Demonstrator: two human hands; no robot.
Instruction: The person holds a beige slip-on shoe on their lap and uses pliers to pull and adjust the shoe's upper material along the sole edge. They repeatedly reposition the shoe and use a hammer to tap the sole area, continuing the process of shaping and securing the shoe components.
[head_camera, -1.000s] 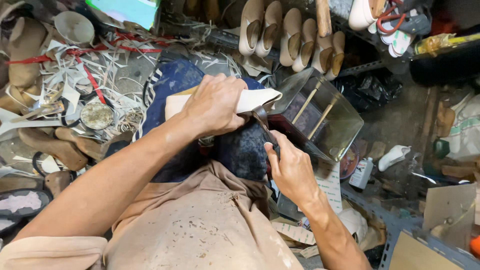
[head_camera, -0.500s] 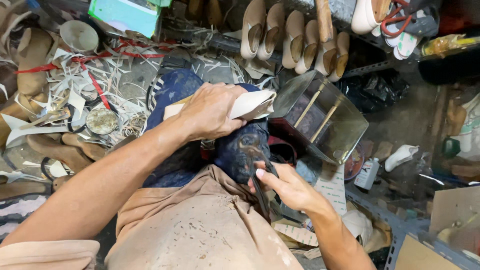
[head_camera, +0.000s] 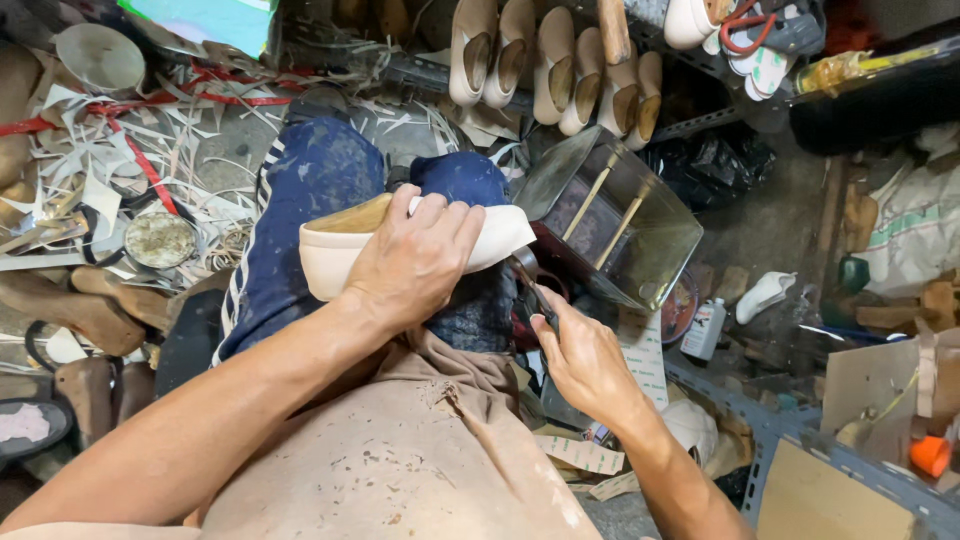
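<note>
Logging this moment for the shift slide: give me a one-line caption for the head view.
Left hand presses a cream shoe onto the lap while the right hand holds a dark tool near its toe.

Workshop floor (head_camera: 790, 215), pale offcuts (head_camera: 120, 190), round tin lid (head_camera: 158, 240), small white bottle (head_camera: 706, 328)

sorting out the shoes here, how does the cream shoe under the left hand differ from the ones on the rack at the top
The cream shoe lies sideways across the person's knee, under the left hand; the rack shoes stand in a row, toes down. The cream shoe is alone and held; the rack shoes are several, with no hand on them. Both are pale cream or beige.
</note>
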